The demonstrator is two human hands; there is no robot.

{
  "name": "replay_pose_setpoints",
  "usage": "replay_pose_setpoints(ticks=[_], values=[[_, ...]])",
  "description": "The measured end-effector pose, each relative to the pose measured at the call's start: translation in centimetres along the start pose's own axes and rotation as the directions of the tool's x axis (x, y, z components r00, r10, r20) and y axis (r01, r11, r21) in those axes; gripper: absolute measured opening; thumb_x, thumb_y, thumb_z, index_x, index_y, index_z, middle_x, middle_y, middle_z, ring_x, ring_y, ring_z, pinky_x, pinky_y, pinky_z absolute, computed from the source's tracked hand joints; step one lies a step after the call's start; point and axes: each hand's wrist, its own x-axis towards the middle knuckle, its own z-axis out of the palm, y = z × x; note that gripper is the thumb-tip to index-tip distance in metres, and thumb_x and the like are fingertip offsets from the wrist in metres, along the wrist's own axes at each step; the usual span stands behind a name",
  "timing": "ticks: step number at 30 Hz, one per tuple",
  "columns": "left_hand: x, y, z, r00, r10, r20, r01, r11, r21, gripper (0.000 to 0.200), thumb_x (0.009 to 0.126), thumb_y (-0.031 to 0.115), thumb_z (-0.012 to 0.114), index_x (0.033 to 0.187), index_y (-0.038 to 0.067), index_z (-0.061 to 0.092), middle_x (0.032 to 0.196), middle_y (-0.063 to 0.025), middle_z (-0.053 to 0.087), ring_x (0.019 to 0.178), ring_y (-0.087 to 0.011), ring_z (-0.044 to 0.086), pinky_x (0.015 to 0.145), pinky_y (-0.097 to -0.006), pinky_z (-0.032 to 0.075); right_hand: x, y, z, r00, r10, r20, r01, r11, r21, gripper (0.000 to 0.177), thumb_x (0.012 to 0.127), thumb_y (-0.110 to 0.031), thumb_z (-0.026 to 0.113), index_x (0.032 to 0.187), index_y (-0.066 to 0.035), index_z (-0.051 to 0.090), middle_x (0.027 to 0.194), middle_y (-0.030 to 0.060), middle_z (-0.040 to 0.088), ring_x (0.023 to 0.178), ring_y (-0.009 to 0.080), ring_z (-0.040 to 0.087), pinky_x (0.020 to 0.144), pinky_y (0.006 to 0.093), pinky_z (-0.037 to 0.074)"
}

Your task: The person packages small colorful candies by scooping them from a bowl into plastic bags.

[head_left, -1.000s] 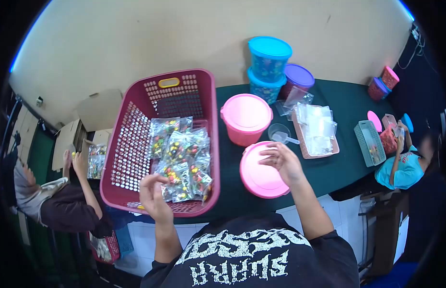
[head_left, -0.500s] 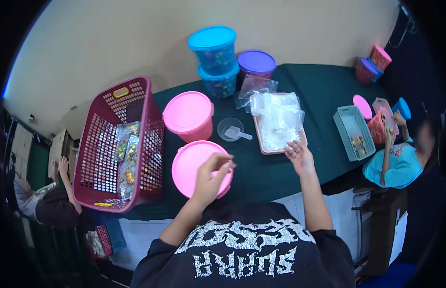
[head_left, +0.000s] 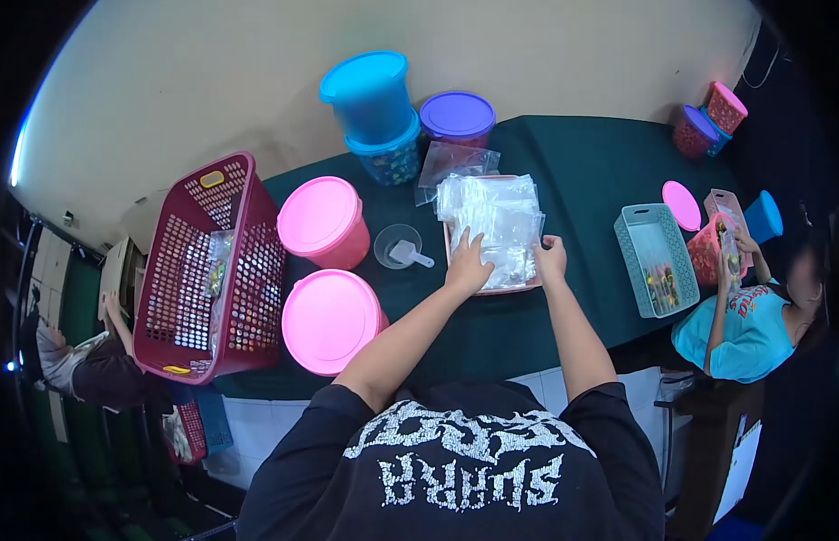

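A pile of clear plastic bags [head_left: 496, 221] lies in a shallow pink tray [head_left: 512, 289] in front of me. My left hand [head_left: 469, 265] rests on the lower left of the pile, fingers apart. At the pile's right edge, my right hand [head_left: 551, 260] has thumb and fingers closed on the edge of a bag. Left of the tray is a clear round bowl [head_left: 384, 243] with a white scoop [head_left: 410, 254] in it. Two pink lidded tubs, one farther back [head_left: 320, 216] and one nearer [head_left: 334, 322], stand beyond the bowl on the left.
A maroon basket [head_left: 244, 194] at left holds filled packets [head_left: 217, 270]. Stacked blue tubs [head_left: 370, 99] and a purple-lidded tub [head_left: 457, 117] stand at the back. At right, a person in a turquoise shirt [head_left: 731, 334] handles a packet near a green basket [head_left: 649, 261]. Another person sits far left.
Both hands have come onto the bag pile: the left from above the nearer pink lid, the right from the tray's right corner. The right fingers have closed. The view has shifted slightly.
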Motion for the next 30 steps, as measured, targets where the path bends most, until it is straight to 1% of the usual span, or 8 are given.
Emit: replay_pose_setpoints(ticks=[5, 13, 16, 18, 22, 24, 28, 30], values=[[2.5, -1.0, 1.9, 0.975, -0.174, 0.138, 0.162, 0.982, 0.097, 0.073, 0.078, 0.028, 0.063, 0.143, 0.009, 0.035, 0.155, -0.0187, 0.013, 0.136, -0.0463, 0.026, 0.11, -0.0467, 0.029, 1.6, -0.3, 0.1, 0.999, 0.017, 0.034, -0.017, 1.0, 0.013, 0.042, 0.072, -0.014, 0.074, 0.108, -0.001, 0.057, 0.11, 0.0142, 0.062, 0.106, 0.0283, 0.058, 0.092, 0.0375, 0.045], [2.3, -1.7, 2.9, 0.95, -0.211, 0.231, 0.158, 0.96, 0.23, 0.072, 0.08, 0.033, 0.061, 0.143, 0.009, 0.036, 0.156, -0.0198, 0.008, 0.138, -0.0479, 0.019, 0.113, -0.0464, 0.021, 3.2, -0.2, 0.4, 0.992, 0.028, 0.125, -0.028, 1.0, 0.001, 0.023, 0.073, -0.015, 0.076, 0.086, -0.002, 0.062, 0.078, 0.0084, 0.065, 0.075, 0.02, 0.064, 0.07, 0.0331, 0.049], [1.7, -2.5, 2.9, 0.971, -0.146, 0.187, 0.129, 0.987, 0.099, 0.068, 0.079, 0.032, 0.062, 0.139, 0.006, 0.042, 0.155, -0.0197, 0.01, 0.137, -0.0476, 0.02, 0.112, -0.0469, 0.025, 2.6, -0.7, -0.6, 0.992, -0.041, 0.117, 0.046, 0.998, -0.045, 0.018, 0.08, -0.02, 0.069, 0.086, -0.003, 0.065, 0.081, 0.008, 0.067, 0.076, 0.0242, 0.064, 0.07, 0.0357, 0.049], [0.5, -3.2, 3.1, 0.996, -0.063, -0.056, 0.059, 0.996, -0.071, 0.07, 0.081, 0.036, 0.062, 0.139, 0.005, 0.04, 0.154, -0.0227, 0.013, 0.138, -0.0469, 0.019, 0.111, -0.0476, 0.026, 1.0, -2.1, -2.3, 0.987, -0.094, 0.129, 0.106, 0.99, -0.092, 0.018, 0.083, -0.022, 0.066, 0.087, -0.005, 0.066, 0.083, 0.0077, 0.068, 0.076, 0.0256, 0.063, 0.07, 0.0369, 0.048], [-2.0, -0.8, 1.1, 0.98, -0.173, -0.095, 0.132, 0.933, -0.334, 0.073, 0.087, 0.047, 0.057, 0.143, 0.006, 0.033, 0.153, -0.0228, 0.016, 0.14, -0.0415, 0.02, 0.109, -0.049, 0.028, -1.7, -4.6, -4.6, 0.892, -0.452, 0.008, 0.414, 0.808, -0.419, 0.017, 0.086, -0.021, 0.06, 0.088, -0.007, 0.069, 0.093, 0.0045, 0.069, 0.086, 0.024, 0.06, 0.076, 0.0384, 0.044], [-3.8, 2.6, -2.6, 0.812, -0.223, 0.539, 0.583, 0.283, -0.762, 0.073, 0.094, 0.052, 0.046, 0.146, 0.007, 0.023, 0.152, -0.019, 0.021, 0.138, -0.0398, 0.025, 0.109, -0.0477, 0.029, -3.0, -5.8, -5.5, 0.792, -0.608, -0.056, 0.526, 0.725, -0.445, 0.014, 0.085, -0.019, 0.06, 0.09, -0.009, 0.069, 0.099, 0.0016, 0.069, 0.092, 0.0216, 0.059, 0.084, 0.0404, 0.039], [-5.8, 3.8, -4.3, 0.788, 0.123, 0.603, 0.616, -0.133, -0.777, 0.076, 0.093, 0.058, 0.041, 0.148, 0.011, 0.017, 0.152, -0.017, 0.024, 0.135, -0.0395, 0.032, 0.108, -0.05, 0.032, -9.6, -9.6, -6.8, 0.588, -0.765, 0.263, 0.804, 0.517, -0.295, 0.016, 0.08, -0.015, 0.063, 0.095, -0.009, 0.067, 0.103, 0.0032, 0.067, 0.097, 0.0212, 0.059, 0.091, 0.0444, 0.035], [-6.4, 3.4, -4.1, 0.85, 0.318, 0.419, 0.52, -0.391, -0.759, 0.076, 0.091, 0.057, 0.044, 0.148, 0.014, 0.016, 0.15, -0.0199, 0.025, 0.131, -0.0426, 0.037, 0.107, -0.0512, 0.034, -13.2, -10.3, -6.5, 0.423, -0.849, 0.317, 0.906, 0.41, -0.11, 0.017, 0.077, -0.013, 0.064, 0.094, -0.009, 0.065, 0.105, 0.0033, 0.066, 0.103, 0.0201, 0.059, 0.095, 0.0467, 0.033]])
